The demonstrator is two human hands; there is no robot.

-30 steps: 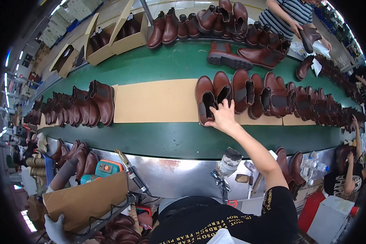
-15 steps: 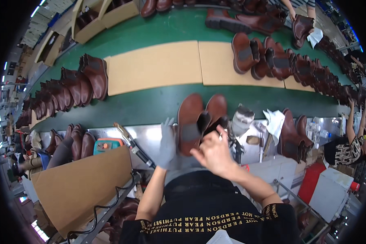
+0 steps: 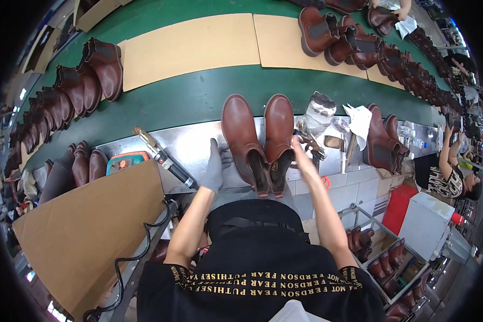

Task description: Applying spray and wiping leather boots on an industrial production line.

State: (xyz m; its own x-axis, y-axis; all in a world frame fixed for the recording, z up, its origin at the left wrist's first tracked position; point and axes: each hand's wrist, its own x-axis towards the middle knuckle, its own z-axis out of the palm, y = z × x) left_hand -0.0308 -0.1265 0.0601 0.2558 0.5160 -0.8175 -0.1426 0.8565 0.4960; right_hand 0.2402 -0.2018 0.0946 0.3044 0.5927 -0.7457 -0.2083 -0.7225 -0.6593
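Observation:
A pair of reddish-brown ankle boots stands before me at the metal bench edge, toes pointing away. The left boot and right boot are side by side with a narrow gap between their toes. My left hand, in a grey glove, is just left of the pair, fingers apart and holding nothing. At the outer side of the right boot is my bare right hand, its fingers stretched out. Whether it touches that boot I cannot tell.
A tool with a black handle lies left of my hands. Right of the boots are a plastic-wrapped bundle, a white cloth and another boot pair. A cardboard sheet leans at lower left. Boot rows line the green table.
The left boot has turned from its side, and both boots now stand parallel. My right hand has moved from over them to their right side. The whole view has shifted.

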